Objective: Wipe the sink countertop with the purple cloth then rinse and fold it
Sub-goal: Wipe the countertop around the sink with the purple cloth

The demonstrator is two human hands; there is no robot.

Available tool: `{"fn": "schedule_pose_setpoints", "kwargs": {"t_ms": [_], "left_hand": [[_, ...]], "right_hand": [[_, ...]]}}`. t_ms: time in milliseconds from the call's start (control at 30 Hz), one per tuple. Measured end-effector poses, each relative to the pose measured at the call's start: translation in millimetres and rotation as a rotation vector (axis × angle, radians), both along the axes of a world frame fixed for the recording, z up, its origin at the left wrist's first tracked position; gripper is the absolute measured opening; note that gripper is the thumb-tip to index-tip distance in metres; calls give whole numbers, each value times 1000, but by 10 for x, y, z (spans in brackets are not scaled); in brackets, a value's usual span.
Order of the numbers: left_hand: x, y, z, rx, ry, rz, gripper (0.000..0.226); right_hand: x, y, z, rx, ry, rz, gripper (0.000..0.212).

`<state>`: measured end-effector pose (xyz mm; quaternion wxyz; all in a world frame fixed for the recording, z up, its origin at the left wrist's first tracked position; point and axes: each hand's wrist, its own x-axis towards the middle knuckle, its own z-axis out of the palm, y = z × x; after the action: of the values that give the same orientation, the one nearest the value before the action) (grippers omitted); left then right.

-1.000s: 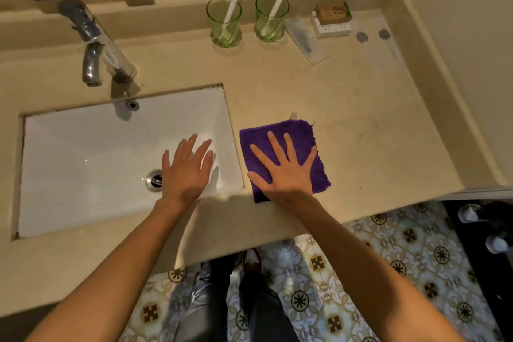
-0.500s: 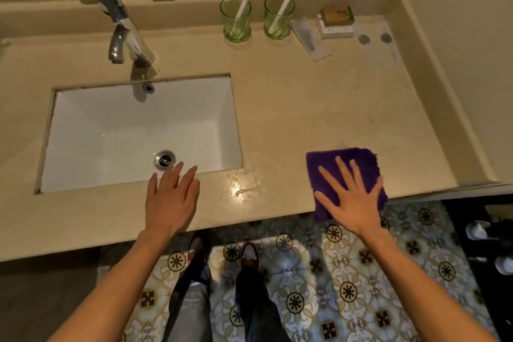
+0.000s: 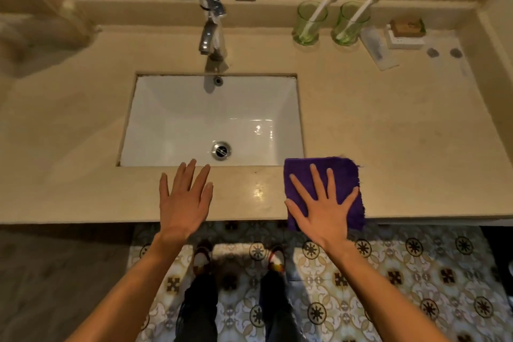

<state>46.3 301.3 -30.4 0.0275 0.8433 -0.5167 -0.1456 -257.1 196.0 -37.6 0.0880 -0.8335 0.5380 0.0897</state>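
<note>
The purple cloth (image 3: 341,172) lies flat on the beige countertop (image 3: 388,130), at its front edge just right of the white sink (image 3: 194,119). The cloth's near edge hangs slightly over the counter's front. My right hand (image 3: 323,207) presses on the cloth with fingers spread and straight. My left hand (image 3: 184,198) is flat with straight fingers over the front strip of counter below the sink; it holds nothing.
A chrome tap (image 3: 211,25) stands behind the sink. At the back right are two green glasses with toothbrushes (image 3: 309,22) (image 3: 351,22), a clear packet (image 3: 377,47) and a soap on a white dish (image 3: 406,33). A wall bounds the counter's right end. Patterned floor tiles lie below.
My right hand slid the cloth right along the counter's front edge, then back left to the sink's right corner. My left hand moved from over the basin to the front strip.
</note>
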Motion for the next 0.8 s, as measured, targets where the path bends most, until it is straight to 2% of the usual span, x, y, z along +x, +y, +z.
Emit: {"fn": "schedule_pose_setpoints", "kwargs": {"t_ms": [100,233,500,600,800], "left_hand": [[261,189,-35,40,-57,-18,60],[577,411,-61,-2,-80,22,60],[1183,831,-164,-11,-1,124,58],[1512,968,-219,-39,-154,139,55],[2220,1249,-333,-256,-378,122,49]], "right_hand": [[244,78,-16,-6,16,0,63],[537,162,1,1,24,36,62],[1204,386,45,30,27,173,63],[1536,497,50,24,21,258,62],[2382,758,59,45,3,472,61]]}}
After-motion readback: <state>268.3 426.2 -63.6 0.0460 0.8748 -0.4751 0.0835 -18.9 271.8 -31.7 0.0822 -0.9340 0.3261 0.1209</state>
